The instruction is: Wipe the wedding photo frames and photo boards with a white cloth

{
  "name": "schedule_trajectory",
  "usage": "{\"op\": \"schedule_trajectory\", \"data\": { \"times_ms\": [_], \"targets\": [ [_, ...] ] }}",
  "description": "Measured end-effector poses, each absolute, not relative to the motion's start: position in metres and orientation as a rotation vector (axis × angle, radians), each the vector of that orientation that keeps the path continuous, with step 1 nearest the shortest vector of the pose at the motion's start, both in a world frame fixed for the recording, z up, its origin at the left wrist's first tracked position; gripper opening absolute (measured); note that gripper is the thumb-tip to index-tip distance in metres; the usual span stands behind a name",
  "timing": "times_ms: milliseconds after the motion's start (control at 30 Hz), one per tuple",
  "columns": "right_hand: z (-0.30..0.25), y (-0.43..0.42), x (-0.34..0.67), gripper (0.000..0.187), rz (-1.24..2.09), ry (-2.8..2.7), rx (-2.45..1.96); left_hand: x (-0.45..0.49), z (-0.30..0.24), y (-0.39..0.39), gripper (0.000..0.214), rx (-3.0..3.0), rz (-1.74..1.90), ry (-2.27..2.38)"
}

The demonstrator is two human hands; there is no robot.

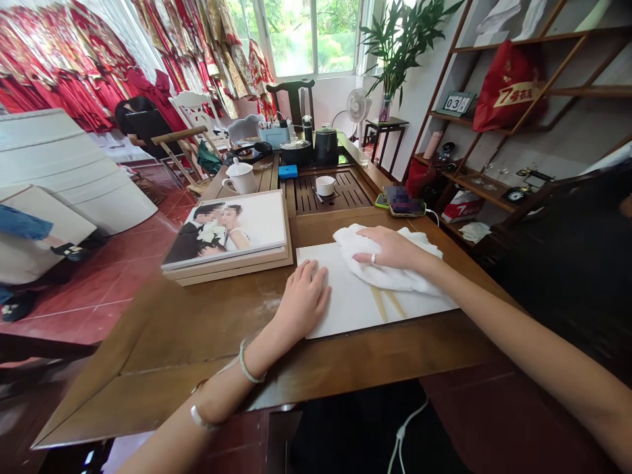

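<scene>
A flat white panel lies on the wooden table in front of me. My left hand rests on its left edge, palm down, with the fingers bent a little and nothing held. On the panel's right half sits a bunched white cloth. My right hand, with a ring on one finger, grips this cloth and presses it on the panel. Two tan tapering shapes show on the panel below the cloth; their upper ends are hidden under it.
Left of the panel, a wedding photo panel tops a stack on the table. Behind stand a white mug, a small white cup on a slatted tea tray, and a dark pot. Phones lie at right.
</scene>
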State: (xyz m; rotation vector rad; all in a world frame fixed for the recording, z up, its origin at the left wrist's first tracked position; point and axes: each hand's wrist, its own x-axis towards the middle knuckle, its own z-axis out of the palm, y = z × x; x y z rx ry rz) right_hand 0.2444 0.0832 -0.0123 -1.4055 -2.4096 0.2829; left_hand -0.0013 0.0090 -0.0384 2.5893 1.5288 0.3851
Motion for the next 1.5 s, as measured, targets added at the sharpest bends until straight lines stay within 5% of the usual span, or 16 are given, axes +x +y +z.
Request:
{"op": "schedule_trajectory", "data": {
  "times_ms": [300,767,1233,1500],
  "targets": [
    [-0.006,0.091,0.219,0.051,0.213,-2.541,-1.339,-0.002,-0.038,0.009,0.036,2.589,0.374,1.528],
    [-0.007,-0.027,0.223,0.048,0.241,-2.597,-1.065,-0.001,-0.037,0.009,0.036,2.577,0.394,1.536],
    [-0.004,0.072,0.196,0.052,0.083,-2.592,-1.380,-0.001,-0.035,0.010,0.035,2.532,0.404,1.541],
    [-0.006,0.055,0.190,0.044,0.084,-2.637,-1.249,-0.004,-0.045,0.018,0.038,2.389,0.699,1.502]
  ]
}}
